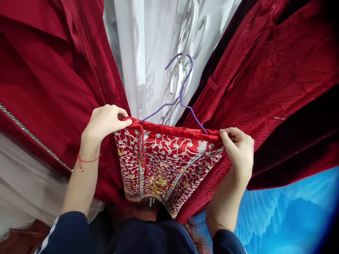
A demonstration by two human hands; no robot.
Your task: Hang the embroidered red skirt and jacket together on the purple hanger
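Note:
A red skirt (169, 158) with silver and gold embroidery hangs in front of me, its waistband stretched between my hands. My left hand (106, 121) pinches the waistband at its left end. At the right end, my right hand (239, 146) grips the same band between thumb and fingers. A purple wire hanger (180, 95) rises out of the waistband, its two arms reaching down into it. The hanger's hook lies against a white ornamental piece with curls (189, 28). A thin red drawstring (143, 148) dangles down the skirt's front.
Dark red garments (53, 63) hang on the left, one edged with a sparkling trim (34, 130). Patterned red clothing (280, 70) and dark velvet (286, 155) hang on the right. Bright blue fabric (288, 211) spreads at lower right. White cloth (150, 42) is behind the hanger.

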